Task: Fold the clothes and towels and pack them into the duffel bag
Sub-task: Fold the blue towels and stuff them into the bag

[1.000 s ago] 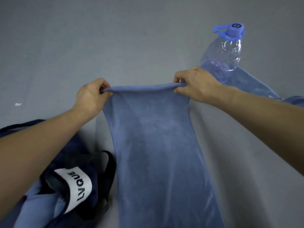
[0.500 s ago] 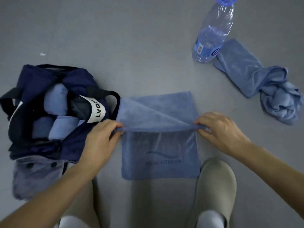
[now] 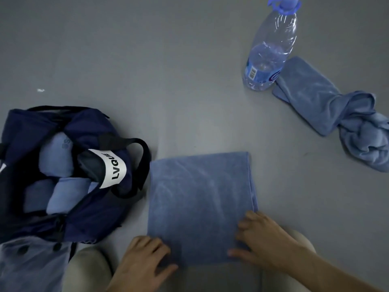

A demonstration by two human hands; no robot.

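A blue towel (image 3: 200,199) lies folded in half on the grey floor in front of me. My left hand (image 3: 145,260) rests on its near left corner, fingers spread. At the near right corner my right hand (image 3: 263,241) presses the towel with loosely bent fingers. The navy duffel bag (image 3: 88,209) sits open at the left, with rolled blue towels (image 3: 56,154) inside and a white LVQUE label (image 3: 113,167) on its handle. A second blue towel (image 3: 336,114) lies crumpled at the right.
A clear plastic water bottle (image 3: 271,47) with a blue cap stands at the upper right, touching the crumpled towel. A grey-blue buttoned garment (image 3: 31,264) lies below the bag. My beige shoes (image 3: 88,268) show at the bottom edge.
The towel's far edge, held up a second ago, has been brought down to the near edge. Both hands have moved toward me and now lie on the folded towel.
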